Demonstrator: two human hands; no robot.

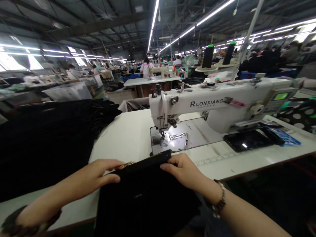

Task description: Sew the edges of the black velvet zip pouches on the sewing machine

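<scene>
A black fabric piece with a zipper (145,187), perhaps a bag, hangs over the front edge of the table between my hands. Its gold zipper pull (127,165) lies at the upper left corner. My left hand (106,172) grips that corner by the pull, thumb in front and fingers behind. At the upper right corner, my right hand (180,169) pinches the edge between thumb and fingers. Just beyond the top edge stands a white sewing machine (182,105), its needle area (163,135) above a metal plate, apart from the fabric.
A large pile of black fabric pieces (49,141) covers the left side. On the white table (123,131) to the right lie a dark phone or tablet (248,141) and a blue packet (286,136). A ruler strip (214,159) runs along the front. Other workers sit farther back.
</scene>
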